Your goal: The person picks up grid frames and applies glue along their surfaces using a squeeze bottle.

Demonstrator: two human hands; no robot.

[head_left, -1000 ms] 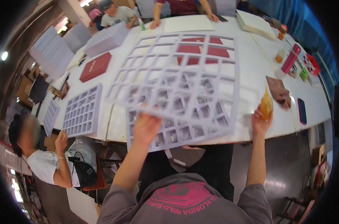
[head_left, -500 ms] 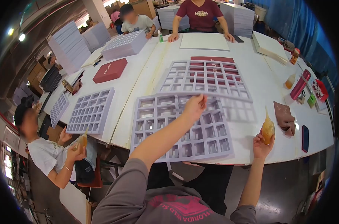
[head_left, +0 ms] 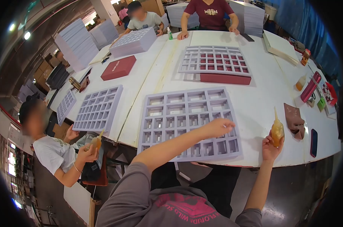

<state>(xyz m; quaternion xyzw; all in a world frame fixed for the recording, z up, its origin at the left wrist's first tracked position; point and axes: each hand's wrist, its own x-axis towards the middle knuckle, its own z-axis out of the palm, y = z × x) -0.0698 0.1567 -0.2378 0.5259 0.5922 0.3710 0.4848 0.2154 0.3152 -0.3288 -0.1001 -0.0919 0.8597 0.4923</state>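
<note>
White worktop [head_left: 254, 109]: seam runs away from the person, left of centre.

Near compartment tray [head_left: 165, 108], pale lilac: lies flat on the worktop directly in front of the person. Two far rows have wide cells; the nearer rows have smaller ones.

Far grid tray [head_left: 188, 70], same colour: laid across a maroon box [head_left: 224, 78], left end reaching past it. Maroon shows through the right-hand cells.

Box marked EXPLICIT [head_left: 118, 68], also maroon: well to the left, flat on the worktop.

Brown sheet [head_left: 293, 121]: creased at its near end, lying to the right of both trays, touching neither.

Left grip [head_left: 221, 128]: over the right part of the near compartment tray. Fingers loosely bent and apart, nothing held. Contact with the cell walls: cannot tell.

Right grip [head_left: 272, 147]: clamped around the lower body of a squeeze bottle [head_left: 278, 132], right of the near compartment tray. Bottle roughly upright, amber contents, tapered nozzle pointing up.

Phone [head_left: 313, 143]: dark, right of the brown sheet, near the worktop's near edge.
</note>
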